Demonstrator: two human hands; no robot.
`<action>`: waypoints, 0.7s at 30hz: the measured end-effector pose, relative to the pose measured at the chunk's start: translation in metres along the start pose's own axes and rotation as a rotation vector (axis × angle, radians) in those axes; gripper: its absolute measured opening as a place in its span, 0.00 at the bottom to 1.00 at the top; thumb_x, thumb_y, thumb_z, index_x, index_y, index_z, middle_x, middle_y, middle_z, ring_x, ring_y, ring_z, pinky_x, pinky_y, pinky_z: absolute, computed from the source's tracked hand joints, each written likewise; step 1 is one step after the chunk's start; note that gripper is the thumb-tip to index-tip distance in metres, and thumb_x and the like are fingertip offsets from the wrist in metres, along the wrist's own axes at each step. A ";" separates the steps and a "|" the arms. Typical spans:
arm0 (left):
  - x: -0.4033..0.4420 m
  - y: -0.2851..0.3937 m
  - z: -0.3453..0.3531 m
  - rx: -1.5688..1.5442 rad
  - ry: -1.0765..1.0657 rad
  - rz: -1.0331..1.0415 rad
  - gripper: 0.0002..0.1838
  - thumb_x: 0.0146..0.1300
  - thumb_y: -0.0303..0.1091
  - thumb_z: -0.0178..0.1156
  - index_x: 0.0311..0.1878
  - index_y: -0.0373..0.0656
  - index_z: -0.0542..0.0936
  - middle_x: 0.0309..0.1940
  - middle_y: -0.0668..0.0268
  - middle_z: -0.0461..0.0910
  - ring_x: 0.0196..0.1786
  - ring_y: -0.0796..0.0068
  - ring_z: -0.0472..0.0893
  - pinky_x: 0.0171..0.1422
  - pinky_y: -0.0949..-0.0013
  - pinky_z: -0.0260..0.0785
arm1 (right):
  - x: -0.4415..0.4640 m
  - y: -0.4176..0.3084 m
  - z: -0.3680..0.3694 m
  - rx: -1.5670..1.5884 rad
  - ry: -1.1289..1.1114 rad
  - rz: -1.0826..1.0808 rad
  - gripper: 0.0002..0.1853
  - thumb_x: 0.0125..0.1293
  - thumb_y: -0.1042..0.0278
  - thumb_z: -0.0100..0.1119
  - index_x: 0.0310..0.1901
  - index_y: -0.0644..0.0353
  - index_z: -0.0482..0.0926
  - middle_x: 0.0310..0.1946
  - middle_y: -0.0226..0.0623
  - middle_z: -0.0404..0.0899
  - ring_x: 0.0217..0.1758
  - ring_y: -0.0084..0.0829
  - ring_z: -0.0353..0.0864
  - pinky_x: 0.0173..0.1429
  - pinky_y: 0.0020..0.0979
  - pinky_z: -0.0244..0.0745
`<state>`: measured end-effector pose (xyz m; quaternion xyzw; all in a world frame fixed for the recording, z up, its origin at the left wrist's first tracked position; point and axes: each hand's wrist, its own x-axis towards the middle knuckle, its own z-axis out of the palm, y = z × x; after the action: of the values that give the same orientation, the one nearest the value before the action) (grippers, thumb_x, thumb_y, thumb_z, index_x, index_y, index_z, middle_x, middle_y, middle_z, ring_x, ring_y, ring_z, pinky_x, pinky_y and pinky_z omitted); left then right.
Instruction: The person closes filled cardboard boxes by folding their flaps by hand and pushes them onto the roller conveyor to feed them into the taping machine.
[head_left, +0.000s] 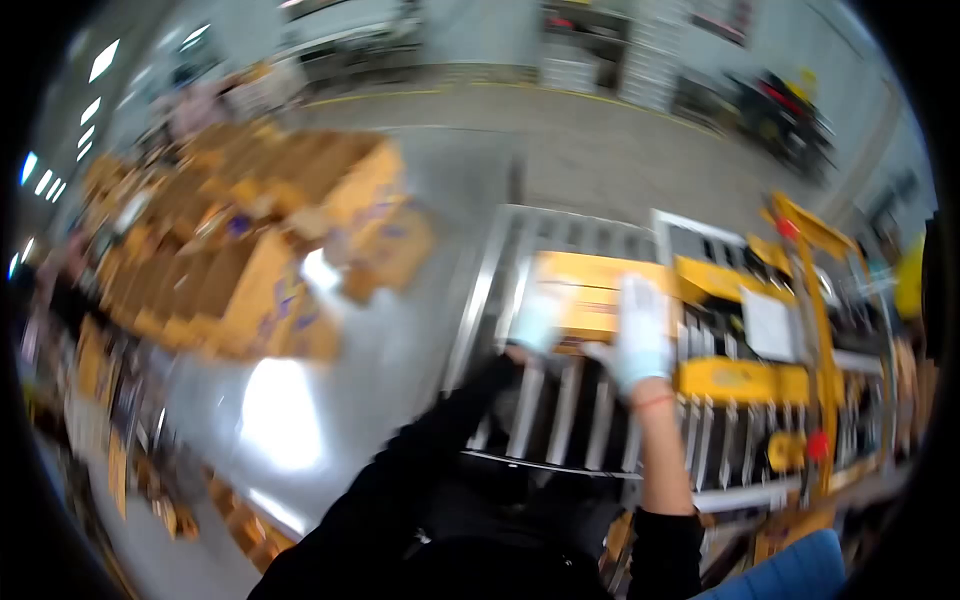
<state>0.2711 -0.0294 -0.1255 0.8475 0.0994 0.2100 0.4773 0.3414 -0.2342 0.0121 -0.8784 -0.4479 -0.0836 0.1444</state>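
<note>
A closed yellow-brown cardboard box [590, 270] lies on the metal roller conveyor [520, 405] in front of me. My left hand [541, 315], in a white glove, is at the box's left side; motion smears its fingers. My right hand [642, 330], also gloved in white, rests against the right part of the box. Its fingers stretch forward over the top, and the thumb stands apart to the left.
Right of the box stands a yellow-framed machine [815, 330] with yellow side guides [745, 380] and red knobs. A metal table [400, 330] on the left carries rows of open cardboard boxes [215, 275]. A blue curved object [800, 570] is at lower right.
</note>
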 end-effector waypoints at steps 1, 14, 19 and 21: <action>0.004 0.035 0.027 -0.076 0.079 -0.078 0.20 0.77 0.43 0.55 0.60 0.36 0.77 0.51 0.53 0.81 0.52 0.61 0.82 0.55 0.61 0.77 | 0.011 0.007 0.005 -0.190 -0.047 0.018 0.62 0.49 0.43 0.79 0.78 0.68 0.54 0.77 0.50 0.60 0.82 0.51 0.56 0.85 0.48 0.47; -0.216 0.029 -0.417 1.665 0.845 -0.502 0.22 0.65 0.44 0.64 0.58 0.42 0.80 0.51 0.56 0.85 0.56 0.59 0.83 0.69 0.53 0.63 | -0.014 0.082 0.025 -0.096 0.323 -0.062 0.15 0.59 0.80 0.57 0.44 0.52 0.86 0.54 0.33 0.84 0.75 0.45 0.67 0.82 0.53 0.51; -0.212 0.014 -0.407 1.281 0.203 -0.647 0.28 0.72 0.58 0.52 0.36 0.41 0.87 0.36 0.48 0.86 0.44 0.45 0.86 0.49 0.45 0.77 | -0.050 -0.015 0.047 0.646 -0.107 -0.122 0.21 0.63 0.73 0.61 0.59 0.58 0.82 0.55 0.46 0.84 0.61 0.48 0.81 0.69 0.41 0.75; -0.184 0.055 -0.351 1.115 0.213 -0.468 0.31 0.74 0.59 0.50 0.31 0.38 0.82 0.32 0.47 0.85 0.41 0.44 0.85 0.50 0.51 0.77 | -0.059 -0.082 0.032 0.624 -0.289 -0.311 0.30 0.62 0.65 0.67 0.67 0.57 0.76 0.59 0.48 0.82 0.64 0.50 0.79 0.71 0.42 0.72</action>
<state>-0.0527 0.1433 0.0338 0.8996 0.4249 0.0995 -0.0169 0.2405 -0.2232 -0.0199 -0.7164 -0.5957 0.1609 0.3258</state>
